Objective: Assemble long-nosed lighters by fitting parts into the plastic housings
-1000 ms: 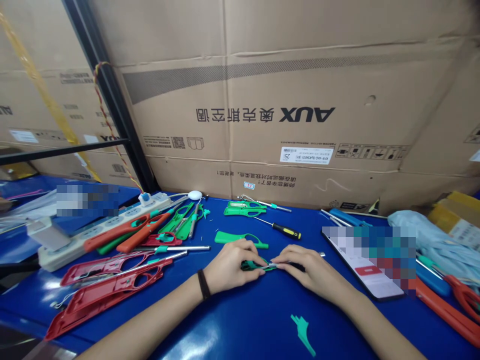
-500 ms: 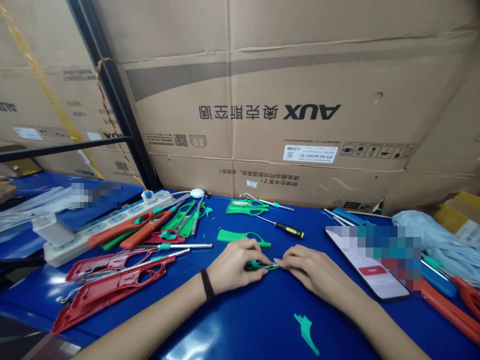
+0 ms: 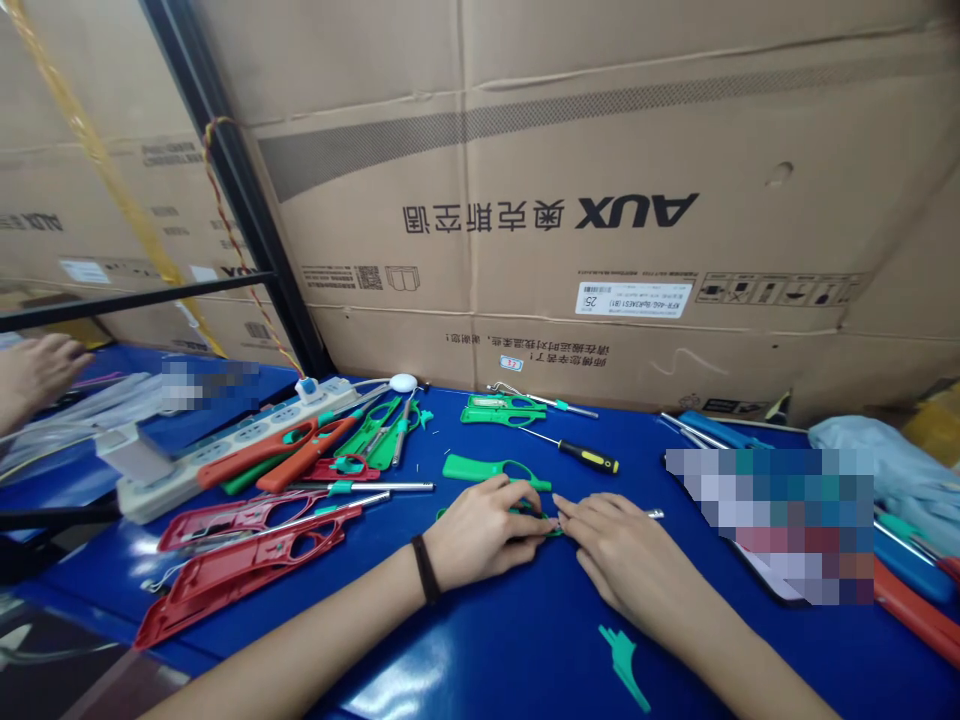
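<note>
My left hand (image 3: 491, 530) is closed around a green lighter casing half (image 3: 553, 532), most of it hidden under the fingers. At its front end the fingers of my right hand (image 3: 619, 545) are pinched together, touching the left fingertips. A metal lighter tube (image 3: 655, 514) pokes out beyond my right hand; the rest of it is covered. Just behind my hands lies another green casing half (image 3: 480, 469) with a ring-shaped trigger guard. A loose teal trigger-like piece (image 3: 624, 668) lies on the blue table, nearer to me than my right hand.
A black-and-yellow screwdriver (image 3: 589, 457) lies behind my right hand. Red casing halves (image 3: 247, 570), orange lighters (image 3: 311, 452) and a white power strip (image 3: 247, 432) occupy the left. A partly blurred phone (image 3: 780, 582) lies right. Another person's hand (image 3: 37, 375) shows far left.
The metal tube's tip now shows past my right hand, whose fingers lie flatter over the casing's front end. The other person's hand reaches further in at left. The view has shifted slightly.
</note>
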The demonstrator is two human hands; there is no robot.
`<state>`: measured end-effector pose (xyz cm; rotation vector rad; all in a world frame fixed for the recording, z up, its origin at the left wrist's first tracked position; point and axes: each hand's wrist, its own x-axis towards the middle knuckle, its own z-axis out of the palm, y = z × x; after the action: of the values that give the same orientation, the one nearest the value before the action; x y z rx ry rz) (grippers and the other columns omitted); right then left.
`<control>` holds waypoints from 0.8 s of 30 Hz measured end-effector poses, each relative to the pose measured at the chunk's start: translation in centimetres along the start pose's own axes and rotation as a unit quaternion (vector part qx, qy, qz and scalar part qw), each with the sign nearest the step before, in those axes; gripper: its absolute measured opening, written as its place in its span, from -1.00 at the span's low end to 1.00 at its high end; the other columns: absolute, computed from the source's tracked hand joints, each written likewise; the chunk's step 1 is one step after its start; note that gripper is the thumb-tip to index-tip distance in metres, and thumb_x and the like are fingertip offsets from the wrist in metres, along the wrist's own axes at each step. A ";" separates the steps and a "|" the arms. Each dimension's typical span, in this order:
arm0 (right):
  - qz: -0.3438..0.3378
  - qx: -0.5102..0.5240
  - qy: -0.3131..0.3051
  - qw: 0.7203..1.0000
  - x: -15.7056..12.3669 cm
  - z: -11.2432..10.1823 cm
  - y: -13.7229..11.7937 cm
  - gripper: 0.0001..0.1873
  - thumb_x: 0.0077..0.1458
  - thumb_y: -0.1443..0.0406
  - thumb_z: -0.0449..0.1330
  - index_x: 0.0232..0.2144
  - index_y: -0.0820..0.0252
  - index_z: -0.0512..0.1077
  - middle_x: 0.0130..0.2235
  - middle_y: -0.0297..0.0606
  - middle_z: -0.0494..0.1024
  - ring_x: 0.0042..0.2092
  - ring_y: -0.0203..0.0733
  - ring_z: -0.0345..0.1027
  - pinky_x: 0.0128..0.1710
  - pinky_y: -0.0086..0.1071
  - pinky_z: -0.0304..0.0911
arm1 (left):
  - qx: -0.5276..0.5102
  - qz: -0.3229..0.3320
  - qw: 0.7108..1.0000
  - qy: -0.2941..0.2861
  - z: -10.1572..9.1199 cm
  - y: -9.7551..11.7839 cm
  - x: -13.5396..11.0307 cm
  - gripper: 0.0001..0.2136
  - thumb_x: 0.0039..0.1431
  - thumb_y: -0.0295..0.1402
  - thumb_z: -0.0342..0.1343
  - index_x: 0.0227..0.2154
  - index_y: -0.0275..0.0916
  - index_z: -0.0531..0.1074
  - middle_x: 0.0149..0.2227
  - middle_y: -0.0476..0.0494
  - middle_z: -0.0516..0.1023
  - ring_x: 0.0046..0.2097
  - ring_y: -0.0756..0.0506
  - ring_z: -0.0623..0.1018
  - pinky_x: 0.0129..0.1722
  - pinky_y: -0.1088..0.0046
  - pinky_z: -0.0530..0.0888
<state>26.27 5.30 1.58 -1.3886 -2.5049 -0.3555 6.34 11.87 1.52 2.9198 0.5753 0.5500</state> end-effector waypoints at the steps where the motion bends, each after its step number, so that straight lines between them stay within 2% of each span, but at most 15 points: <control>1: 0.007 0.002 0.012 1.000 -0.1 0.0 0.0 -0.65 -0.04 0.46 0.15 -0.17 0.19 0.54 -0.08 -0.22 0.58 -0.16 -0.06 0.46 -0.09 -0.17 0.32 | -0.024 -0.012 1.000 0.009 -0.1 -0.1 0.0 -0.80 0.22 -0.35 0.07 -0.12 -0.15 0.50 -0.13 -0.12 0.46 -0.15 -0.09 0.47 -0.12 0.40 0.42; 5: 0.033 0.001 0.048 0.998 -0.5 0.0 -0.1 -0.69 0.01 0.43 0.12 -0.21 0.12 0.56 -0.11 -0.26 0.59 -0.16 -0.08 0.46 0.00 -0.13 0.25 | -0.117 -0.043 0.992 0.022 -0.9 -0.4 -0.2 -0.80 0.15 -0.31 0.16 -0.16 -0.18 0.50 -0.15 -0.12 0.46 -0.14 -0.06 0.50 -0.12 0.46 0.43; 9: 0.044 0.001 0.067 0.997 -0.5 -0.1 -0.3 -0.68 0.01 0.43 0.11 -0.22 0.11 0.57 -0.14 -0.26 0.61 -0.17 -0.10 0.47 0.02 -0.15 0.24 | -0.149 -0.025 0.988 -0.022 -2.5 -0.5 -0.4 -0.70 0.04 -0.33 0.25 -0.12 -0.13 0.49 -0.10 -0.11 0.45 -0.11 -0.08 0.49 -0.04 0.40 0.41; 13: 0.050 0.009 0.073 0.996 -0.5 -0.2 -0.4 -0.67 0.00 0.43 0.10 -0.21 0.13 0.56 -0.15 -0.28 0.61 -0.17 -0.11 0.47 0.01 -0.16 0.26 | -0.130 -0.032 0.990 -0.036 -4.3 -1.1 -0.7 -0.55 -0.11 -0.27 0.34 -0.07 -0.06 0.47 -0.04 -0.10 0.44 -0.04 -0.15 0.46 0.02 0.28 0.37; 15: 0.049 0.016 0.070 0.996 -0.5 -0.2 -0.4 -0.66 0.02 0.43 0.09 -0.19 0.11 0.56 -0.14 -0.28 0.61 -0.16 -0.12 0.48 0.02 -0.16 0.25 | -0.123 -0.057 0.991 -0.006 -5.0 -1.9 -0.8 -0.63 0.00 -0.27 0.26 -0.08 -0.10 0.47 -0.06 -0.12 0.45 -0.05 -0.13 0.46 0.01 0.29 0.37; 18: 0.047 0.017 0.064 0.997 -0.6 -0.1 -0.4 -0.67 0.06 0.41 0.08 -0.17 0.11 0.55 -0.12 -0.29 0.60 -0.15 -0.11 0.48 0.02 -0.13 0.25 | -0.071 -0.115 0.990 0.043 -5.5 -3.6 -1.0 -0.79 0.20 -0.37 0.07 -0.12 -0.15 0.48 -0.12 -0.13 0.50 -0.08 -0.10 0.48 0.01 0.28 0.37; 20: 0.042 0.011 0.063 0.997 -0.6 0.0 -0.3 -0.70 0.10 0.38 0.09 -0.17 0.12 0.55 -0.12 -0.28 0.60 -0.14 -0.09 0.48 0.01 -0.11 0.26 | -0.019 -0.152 0.988 0.027 -5.3 -4.6 -1.3 -0.78 0.18 -0.35 0.11 -0.11 -0.14 0.48 -0.12 -0.12 0.52 -0.06 -0.12 0.48 0.10 0.14 0.27; 22: 0.036 0.005 0.065 0.997 -0.6 0.0 -0.1 -0.72 0.12 0.36 0.09 -0.18 0.12 0.55 -0.12 -0.28 0.60 -0.14 -0.08 0.48 -0.01 -0.10 0.28 | 0.009 -0.174 0.985 -0.016 -4.9 -5.2 -1.5 -0.69 0.11 -0.28 0.20 -0.06 -0.14 0.44 -0.09 -0.12 0.53 -0.02 -0.16 0.48 0.18 0.01 0.11; 24: 0.034 0.008 0.063 0.997 -0.6 0.2 0.1 -0.72 0.15 0.36 0.07 -0.18 0.11 0.55 -0.13 -0.28 0.60 -0.14 -0.08 0.48 -0.01 -0.10 0.28 | 0.012 -0.180 0.983 -0.045 -4.4 -5.4 -1.5 -0.63 0.10 -0.26 0.22 -0.02 -0.15 0.41 -0.07 -0.13 0.53 -0.01 -0.17 0.48 0.20 -0.03 0.03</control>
<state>26.64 4.87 1.23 -1.3967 -2.3483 -0.3946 1.52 16.43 4.11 2.7449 1.0702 0.3660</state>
